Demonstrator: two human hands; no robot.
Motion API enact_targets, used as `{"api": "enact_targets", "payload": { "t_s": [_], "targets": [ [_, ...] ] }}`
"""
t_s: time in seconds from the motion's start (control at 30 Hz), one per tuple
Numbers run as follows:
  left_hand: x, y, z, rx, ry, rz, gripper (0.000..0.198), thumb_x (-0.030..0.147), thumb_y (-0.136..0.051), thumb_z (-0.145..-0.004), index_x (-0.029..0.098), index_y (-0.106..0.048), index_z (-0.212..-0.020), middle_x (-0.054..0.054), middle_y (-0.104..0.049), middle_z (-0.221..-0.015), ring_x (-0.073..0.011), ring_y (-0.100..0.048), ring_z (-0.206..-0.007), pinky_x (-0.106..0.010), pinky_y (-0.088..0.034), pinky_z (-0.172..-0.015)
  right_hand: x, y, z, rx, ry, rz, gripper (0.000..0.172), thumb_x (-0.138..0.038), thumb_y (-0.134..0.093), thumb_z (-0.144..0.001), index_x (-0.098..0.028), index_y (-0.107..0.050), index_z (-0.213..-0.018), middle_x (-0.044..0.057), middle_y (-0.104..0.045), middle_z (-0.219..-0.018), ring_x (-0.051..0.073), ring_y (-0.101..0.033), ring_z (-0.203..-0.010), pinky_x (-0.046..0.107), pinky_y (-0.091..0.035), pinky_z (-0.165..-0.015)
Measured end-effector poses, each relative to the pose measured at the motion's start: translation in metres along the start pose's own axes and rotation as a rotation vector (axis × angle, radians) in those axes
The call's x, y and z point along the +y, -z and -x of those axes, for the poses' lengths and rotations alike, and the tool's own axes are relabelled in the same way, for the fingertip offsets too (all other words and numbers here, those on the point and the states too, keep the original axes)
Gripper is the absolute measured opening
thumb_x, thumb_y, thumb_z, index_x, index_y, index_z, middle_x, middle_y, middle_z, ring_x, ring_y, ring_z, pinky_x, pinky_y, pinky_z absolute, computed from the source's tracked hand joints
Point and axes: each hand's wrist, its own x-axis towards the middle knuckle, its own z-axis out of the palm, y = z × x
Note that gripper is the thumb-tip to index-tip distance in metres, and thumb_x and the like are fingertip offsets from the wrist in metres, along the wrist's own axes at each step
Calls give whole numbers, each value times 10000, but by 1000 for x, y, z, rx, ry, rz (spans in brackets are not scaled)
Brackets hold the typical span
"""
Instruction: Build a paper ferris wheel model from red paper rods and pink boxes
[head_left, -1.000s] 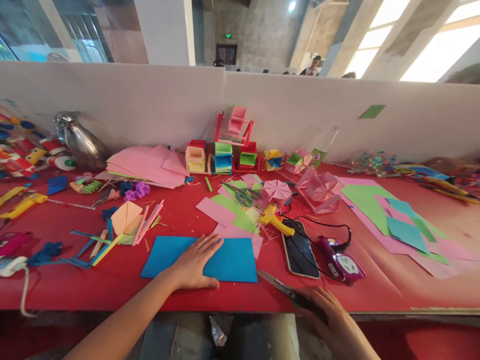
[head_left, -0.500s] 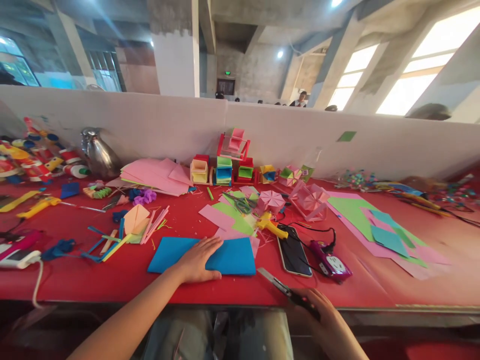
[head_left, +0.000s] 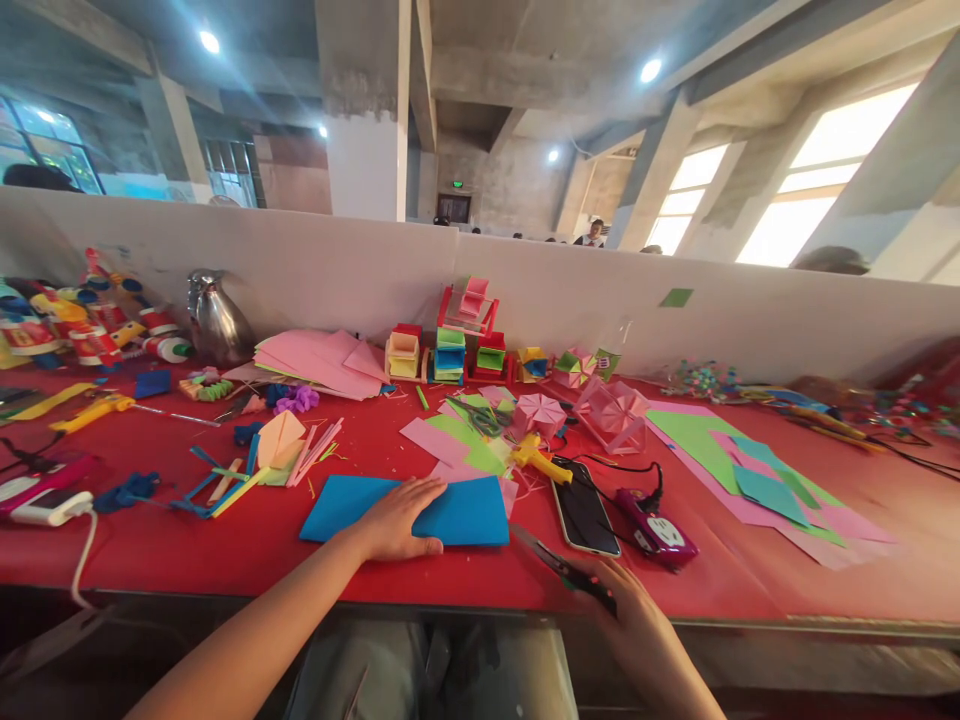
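Note:
A folded sheet of blue paper (head_left: 469,508) lies near the front edge of the red table (head_left: 247,555). On its middle rests my left hand (head_left: 399,518), palm down and fingers stretched out. My right hand (head_left: 619,590) is closed around the dark handle of a utility knife (head_left: 556,566). The knife's blade points left and away from me, close to the paper's right end; whether it touches the table I cannot tell.
Right of the paper are a phone (head_left: 587,510), a yellow glue gun (head_left: 540,458) and a purple power strip (head_left: 658,530). Pink paper (head_left: 322,362) and paper boxes (head_left: 450,355) line the back. A metal jug (head_left: 217,320) stands left, before a white partition (head_left: 337,262).
The knife in my right hand has shifted slightly up and left, nearer the paper's right end. My left hand stays on the blue paper. The camera view has tilted up a little.

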Motion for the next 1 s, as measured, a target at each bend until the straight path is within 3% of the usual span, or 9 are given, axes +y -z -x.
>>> {"api": "enact_targets", "payload": {
  "t_s": [0.13, 0.27, 0.4, 0.53, 0.63, 0.77, 1.0],
  "targets": [
    [0, 0, 0, 6, 2, -3, 863, 676, -460, -745, 195, -216, -1418, -86, -230, -1481, -269, -207, -1354, -432, -184, -1104, -2, 3, -3, -32, -7, -9, 327, -311, -489, -786, -218, -615, -1074, 69, -624, -1100, 229, -566, -1016, 363, -432, -883],
    [0, 0, 0, 2, 14, 6, 872, 684, -466, -734, 202, -222, -1417, -84, -236, -1480, -280, -203, -1354, -444, -197, -1099, -21, 5, -8, -124, 47, -1, 300, -271, -494, -782, -219, -627, -1046, 70, -619, -1093, 226, -550, -1035, 347, -415, -896],
    [7, -2, -1, -19, 31, 13, 910, 705, -449, -726, 175, -202, -1423, -99, -199, -1488, -288, -167, -1362, -452, -177, -1102, -44, -4, -12, -253, 85, 7, 300, -232, -478, -786, -216, -623, -1048, 70, -623, -1044, 214, -559, -992, 327, -424, -860],
    [14, 3, -3, -60, 18, 21, 862, 687, -346, -789, 154, -140, -1435, -108, -104, -1501, -292, -87, -1372, -464, -158, -1102, -52, -17, -12, -267, 87, 39, 329, -232, -458, -799, -216, -605, -1093, 75, -615, -1062, 221, -543, -1015, 339, -420, -868],
    [9, 15, -8, -119, -98, -5, 655, 580, -297, -874, 252, -171, -1427, -34, -97, -1504, -253, -81, -1376, -448, -123, -1113, -51, -19, -14, -261, 108, 64, 322, -219, -449, -800, -217, -606, -1081, 79, -614, -1052, 226, -549, -997, 351, -432, -852],
    [-10, 24, -18, -182, -332, -76, 496, 455, -375, -898, 358, -285, -1376, 41, -164, -1489, -225, -118, -1373, -442, -74, -1120, -49, -15, -22, -280, 161, 64, 337, -181, -447, -796, -218, -605, -1091, 77, -613, -1039, 217, -557, -969, 347, -441, -841],
    [-26, 15, -20, -173, -361, -37, 492, 403, -366, -913, 371, -237, -1387, 67, -130, -1491, -219, -116, -1373, -423, -95, -1125, -45, -12, -39, -352, 252, 5, 350, -163, -463, -812, -246, -609, -1119, 63, -617, -1035, 200, -556, -961, 337, -433, -861]
  ]
}}
